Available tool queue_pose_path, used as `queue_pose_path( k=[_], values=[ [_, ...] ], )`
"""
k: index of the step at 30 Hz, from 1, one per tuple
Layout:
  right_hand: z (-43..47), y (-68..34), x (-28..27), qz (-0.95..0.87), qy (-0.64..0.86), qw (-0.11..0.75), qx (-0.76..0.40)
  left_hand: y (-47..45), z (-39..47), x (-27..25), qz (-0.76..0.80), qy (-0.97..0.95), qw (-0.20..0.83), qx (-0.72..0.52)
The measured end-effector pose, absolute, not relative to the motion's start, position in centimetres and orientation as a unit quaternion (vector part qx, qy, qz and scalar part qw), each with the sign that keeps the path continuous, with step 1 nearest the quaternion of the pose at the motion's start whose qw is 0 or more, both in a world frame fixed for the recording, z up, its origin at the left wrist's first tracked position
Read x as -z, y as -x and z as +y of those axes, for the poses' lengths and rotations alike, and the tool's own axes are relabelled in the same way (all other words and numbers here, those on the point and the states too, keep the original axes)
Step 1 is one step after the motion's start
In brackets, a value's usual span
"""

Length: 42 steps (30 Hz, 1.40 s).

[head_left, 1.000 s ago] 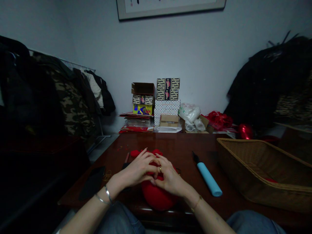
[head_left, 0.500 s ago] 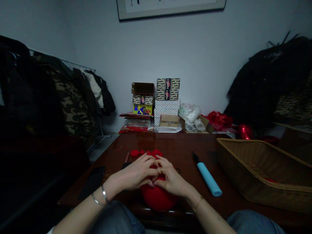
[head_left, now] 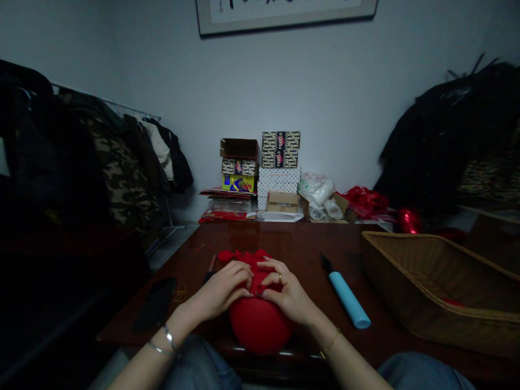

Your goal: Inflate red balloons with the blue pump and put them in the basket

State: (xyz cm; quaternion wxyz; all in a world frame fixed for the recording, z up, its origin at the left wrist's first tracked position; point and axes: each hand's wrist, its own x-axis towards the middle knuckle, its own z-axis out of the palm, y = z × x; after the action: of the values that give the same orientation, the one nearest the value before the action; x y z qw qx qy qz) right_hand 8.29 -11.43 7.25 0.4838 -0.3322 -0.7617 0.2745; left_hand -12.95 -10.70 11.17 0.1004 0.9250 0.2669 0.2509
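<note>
The balloon (head_left: 261, 327) at six o'clock is red. The table (head_left: 300, 238) is dark reddish brown. The pump (head_left: 348, 297) toward five o'clock is light blue with a black tip (head_left: 326, 264). The basket (head_left: 447, 325) at four o'clock is tan. A coat (head_left: 124, 179) at nine o'clock has tan, brown and black blotches.

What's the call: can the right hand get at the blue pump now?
Probably yes: the blue pump lies on the table right of the right hand, nothing seen between them, though that hand's fingers are on the red balloon.
</note>
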Motion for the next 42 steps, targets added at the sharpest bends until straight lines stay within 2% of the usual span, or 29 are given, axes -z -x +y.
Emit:
queue_pose_path(
  k=[11, 18, 20, 24, 31, 36, 42],
  values=[
    [-11.2, -7.3, -5.5, -0.696, 0.343, 0.568, -0.273, 11.4, -10.2, -6.8, 0.289, -0.845, 0.15, -0.423],
    [-10.9, -7.1, -4.9, -0.672, 0.358, 0.591, -0.267, 10.5, -10.4, -5.7, 0.336, -0.746, 0.268, -0.509],
    [-10.8, -6.9, -4.8, -0.666, 0.37, 0.592, -0.264, 10.3, -10.8, -5.8, 0.341, -0.745, 0.286, -0.497],
    [-10.8, -6.5, -4.5, -0.658, 0.39, 0.593, -0.25, 9.7, -11.0, -5.4, 0.344, -0.794, 0.23, -0.445],
    [-11.2, -5.6, -4.3, -0.651, 0.411, 0.601, -0.215, 8.0, -10.6, -3.8, 0.414, -0.747, 0.155, -0.496],
    [-11.3, -5.5, -4.3, -0.632, 0.428, 0.613, -0.202, 7.6, -10.7, -3.3, 0.415, -0.714, 0.155, -0.542],
    [-11.5, -5.6, -4.5, -0.62, 0.42, 0.628, -0.211, 7.8, -10.4, -2.9, 0.428, -0.671, 0.205, -0.57]
  ],
)
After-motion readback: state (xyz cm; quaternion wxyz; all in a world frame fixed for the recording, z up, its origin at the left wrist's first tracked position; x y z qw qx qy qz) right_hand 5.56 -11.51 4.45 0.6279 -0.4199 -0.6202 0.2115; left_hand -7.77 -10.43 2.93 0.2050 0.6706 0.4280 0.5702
